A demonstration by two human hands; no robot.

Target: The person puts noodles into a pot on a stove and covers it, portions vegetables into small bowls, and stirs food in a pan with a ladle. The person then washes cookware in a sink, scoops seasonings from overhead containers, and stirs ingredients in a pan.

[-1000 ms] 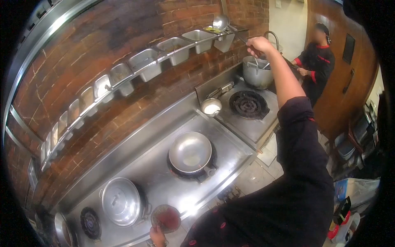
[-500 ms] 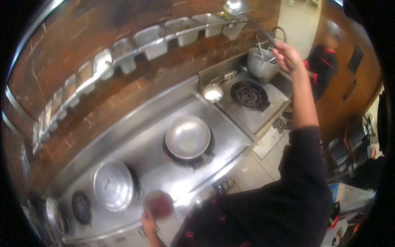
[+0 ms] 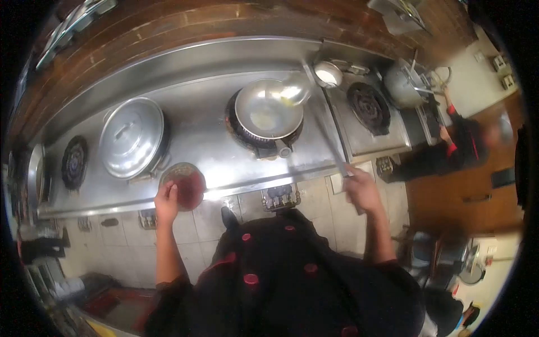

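Observation:
My right hand [image 3: 362,188] is wrapped round the long handle of a metal ladle [image 3: 296,89], whose blurred bowl is over the right side of a metal wok [image 3: 259,115]. The wok sits on a burner and has a little pale liquid at its bottom. My left hand [image 3: 167,201] grips the left rim of a clear bowl [image 3: 191,189] with something red inside, at the counter's front edge. Left of the wok stands a large lidded pot [image 3: 127,140].
A small pot [image 3: 328,74] with white contents sits beside a bare burner [image 3: 369,109]. Behind it is a tall pot [image 3: 403,84] with utensils. A co-worker [image 3: 469,140] in black stands at the right. Another burner [image 3: 74,162] lies at the far left.
My right hand has come down from the shelf of metal containers, bringing the ladle over the wok. The view has turned, and my left hand still holds the bowl.

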